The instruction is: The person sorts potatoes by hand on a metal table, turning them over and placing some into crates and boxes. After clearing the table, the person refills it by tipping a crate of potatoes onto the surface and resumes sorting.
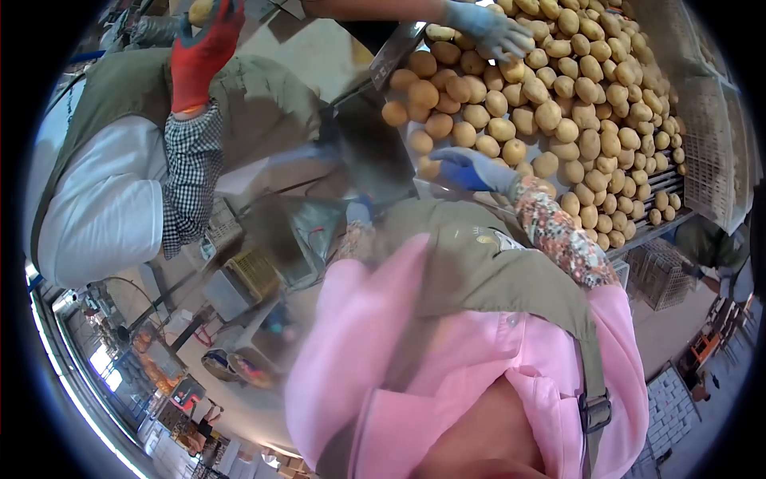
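Potatoes [589, 144] cover a sorting surface with metal rollers [666, 177] at the upper right. At the near left edge of the pile, my right hand [476, 170] wears a blue and grey glove, its fingers stretched leftward, with one potato [428, 167] at the fingertips. The blue palm side shows nothing gripped. My left hand [359, 211], in a blue-grey glove, is lower and further left, beside a dark metal edge. It looks small and blurred, so its fingers and anything in them cannot be made out.
At the upper left a co-worker's red-gloved hand [195, 68] holds a potato [201, 12]. Another person's gloved hand [493, 32] reaches over the potatoes from the top. White plastic crates [716, 152] stand at the right; a yellow crate [254, 275] is at lower left.
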{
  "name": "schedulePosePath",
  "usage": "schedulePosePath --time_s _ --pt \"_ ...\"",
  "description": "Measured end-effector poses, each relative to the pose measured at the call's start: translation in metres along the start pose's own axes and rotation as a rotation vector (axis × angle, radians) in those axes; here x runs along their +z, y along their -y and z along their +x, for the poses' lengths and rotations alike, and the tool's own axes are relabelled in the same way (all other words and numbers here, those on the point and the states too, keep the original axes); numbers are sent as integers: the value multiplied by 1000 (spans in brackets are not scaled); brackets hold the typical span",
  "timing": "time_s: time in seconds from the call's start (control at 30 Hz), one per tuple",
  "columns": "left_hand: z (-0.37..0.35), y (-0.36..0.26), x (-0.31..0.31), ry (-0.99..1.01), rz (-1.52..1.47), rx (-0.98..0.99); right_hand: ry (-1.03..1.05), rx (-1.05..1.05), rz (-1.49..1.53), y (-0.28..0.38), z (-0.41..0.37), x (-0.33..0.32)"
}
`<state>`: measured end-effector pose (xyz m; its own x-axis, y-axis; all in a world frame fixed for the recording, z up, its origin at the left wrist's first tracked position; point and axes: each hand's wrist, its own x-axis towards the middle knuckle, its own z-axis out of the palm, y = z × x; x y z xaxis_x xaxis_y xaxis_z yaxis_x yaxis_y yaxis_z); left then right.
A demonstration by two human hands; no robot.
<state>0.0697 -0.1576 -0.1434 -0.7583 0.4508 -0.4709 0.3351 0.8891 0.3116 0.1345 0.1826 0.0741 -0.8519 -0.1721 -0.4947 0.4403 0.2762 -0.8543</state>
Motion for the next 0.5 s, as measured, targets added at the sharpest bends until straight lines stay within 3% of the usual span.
schedulePosePath --time_s 0.03,0.1,0.13,0.2,0.23,0.27,0.3,0.33,0.37,0.4,0.43,0.5 --pt "-4 -2 0 15 19 -1 4 1 -5 -12 -4 -14" --pt "-9 7 5 14 24 7 -161 -149 -517 -42 -10 -37" --pt "-8 8 11 -72 74 98 -153 -149 -517 -49 -16 -38" --pt "-5 12 22 -160 172 199 80 -22 -994 -61 -28 -30" --pt "-4 8 17 -160 173 202 6 -43 -857 -88 -19 -9" --pt "-3 1 8 -94 173 146 43 64 -851 -40 -16 5" --pt "-2 -4 4 -27 171 92 135 160 -503 -42 5 23" --pt "-1 -3 4 -10 164 95 229 213 316 -47 19 40" --pt "-3 -1 4 -1 159 104 165 -133 -492 -55 35 61" --pt "-3 2 4 4 158 113 -180 -348 -914 -32 26 80" --pt "-4 4 5 8 158 127 -184 -344 -908 -35 34 74" --pt "-5 6 3 15 164 155 51 -341 -386 -33 55 51"
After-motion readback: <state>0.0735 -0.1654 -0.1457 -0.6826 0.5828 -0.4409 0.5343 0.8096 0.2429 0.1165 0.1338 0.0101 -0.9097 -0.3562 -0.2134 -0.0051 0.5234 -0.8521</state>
